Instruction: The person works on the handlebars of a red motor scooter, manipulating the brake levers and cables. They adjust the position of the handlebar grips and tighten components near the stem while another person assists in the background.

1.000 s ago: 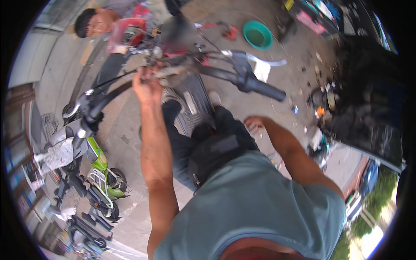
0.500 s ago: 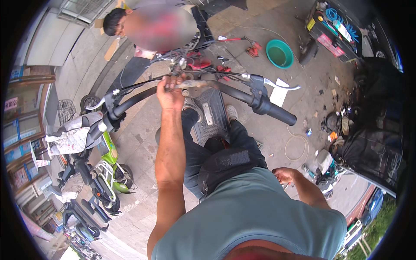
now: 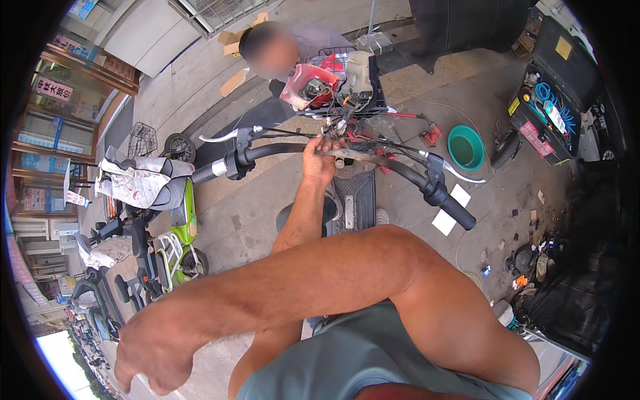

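My left hand (image 3: 322,160) is closed round the middle of a black handlebar (image 3: 275,151), beside its worn, rusty-looking clamp area. Brake levers and cables run along the bar, with a black grip (image 3: 460,215) at its right end. Below the bar shows a dark ribbed footboard (image 3: 360,197). My right arm reaches across my body to the left, over my left forearm. At its end my right hand (image 3: 157,343) hangs in the air, somewhat blurred, with fingers apart and nothing visible in them. Its palm side is hidden.
Across the handlebar another person bends beside a black basket (image 3: 380,87) holding red and pale parts. A green basin (image 3: 466,148), white sheet (image 3: 451,209) and open toolbox (image 3: 543,120) lie to the right. A green scooter (image 3: 181,233) and other scooters stand left.
My right hand has swung from my right side across my body to the lower left. My left hand stays on the handlebar. The view has shifted, and the other person's head appears farther right.
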